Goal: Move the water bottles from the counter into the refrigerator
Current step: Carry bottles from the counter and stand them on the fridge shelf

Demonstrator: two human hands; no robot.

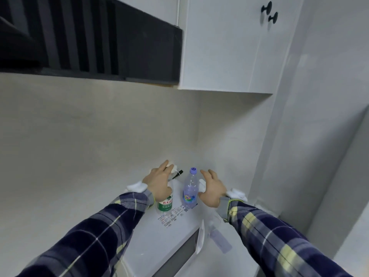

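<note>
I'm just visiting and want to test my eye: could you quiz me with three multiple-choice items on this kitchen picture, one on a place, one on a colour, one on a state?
1. Where is the green-label bottle?
A. under the left hand
B. beside the cabinet knobs
C. on the floor

2. What colour is the cap of the clear bottle?
A. red
B. purple
C. black

3. What is the right hand doing?
A. gripping the clear bottle by the cap
B. clenched in a fist
C. open beside the clear bottle

Answers:
1. A, the left hand covers its top and only the lower part with the label shows.
2. B, the cap reads pale purple from above.
3. C, the fingers are spread and a gap shows between them and the bottle.
</note>
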